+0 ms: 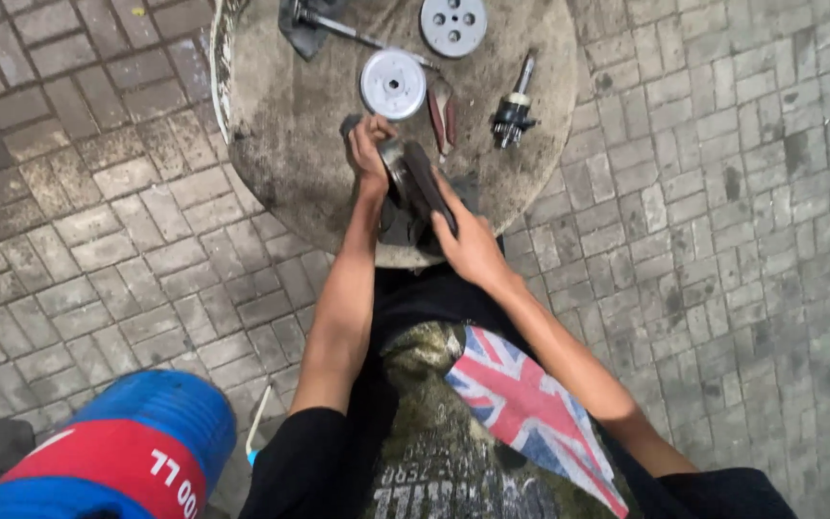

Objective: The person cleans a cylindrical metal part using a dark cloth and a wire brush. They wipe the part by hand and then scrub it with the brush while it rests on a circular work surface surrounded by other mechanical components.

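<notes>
Paved brick ground around a round, grimy bench (280, 144). Left hand (369, 146): grip closed on the upper edge of a dark, disc-shaped part (415, 183), which stands on edge at the bench's near rim. Right hand (468, 240): fingers laid flat along the part's side, apparently steadying it. Beyond lie two metal discs (393, 84), (453, 23), a geared shaft (514, 108) and a long-handled tool (343, 29). Blue and red drum (117, 452) at lower left.
</notes>
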